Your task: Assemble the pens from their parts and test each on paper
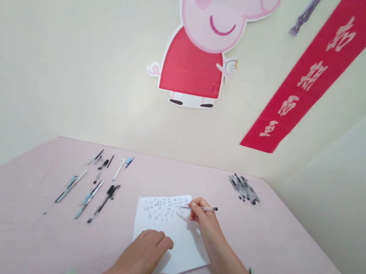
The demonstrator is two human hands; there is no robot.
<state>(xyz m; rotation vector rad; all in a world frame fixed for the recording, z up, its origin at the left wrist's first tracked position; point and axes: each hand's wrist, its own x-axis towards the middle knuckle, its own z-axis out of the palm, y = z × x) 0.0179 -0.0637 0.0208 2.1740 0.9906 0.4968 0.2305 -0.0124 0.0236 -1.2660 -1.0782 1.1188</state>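
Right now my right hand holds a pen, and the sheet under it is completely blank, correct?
Not quite: the sheet isn't blank; the head view shows rows of handwriting across its upper part. Your right hand does hold a pen.

Pale pink table [273, 247] is carrying a sheet of paper [176, 234] with writing across its upper part, a bunch of black-tipped pens [244, 188] is lying bundled near the far right corner, and off left some loose pens [90, 199] and small pen bits [104, 164] are kinda sitting in two rough rows.
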